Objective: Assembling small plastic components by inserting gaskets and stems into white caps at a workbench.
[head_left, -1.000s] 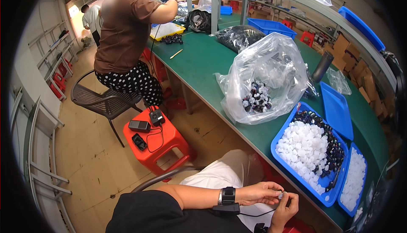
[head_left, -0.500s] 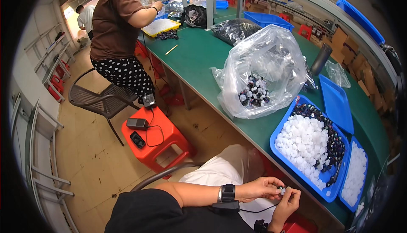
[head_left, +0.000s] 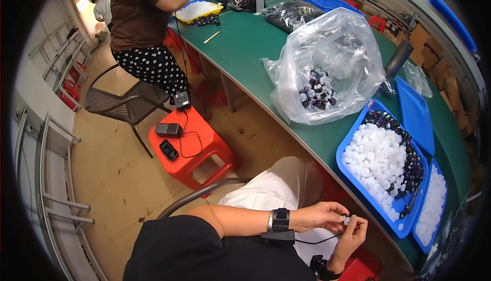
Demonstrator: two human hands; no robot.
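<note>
— What do the hands hold, low in the frame?
— Left hand (head_left: 321,215) and right hand (head_left: 352,236) both pinch one small white plastic cap (head_left: 347,220), grip closed.
— Nearby?
— Blue tray (head_left: 353,136) of knobbly white caps on the green desk (head_left: 245,56), right.

small white part (head_left: 347,220): too small to tell | right wrist (head_left: 327,266): partly cut off

Green table (head_left: 240,50); blue tray (head_left: 353,143), white caps (head_left: 373,158); red stool (head_left: 192,148); polka-dot black skirt (head_left: 148,68).
</note>
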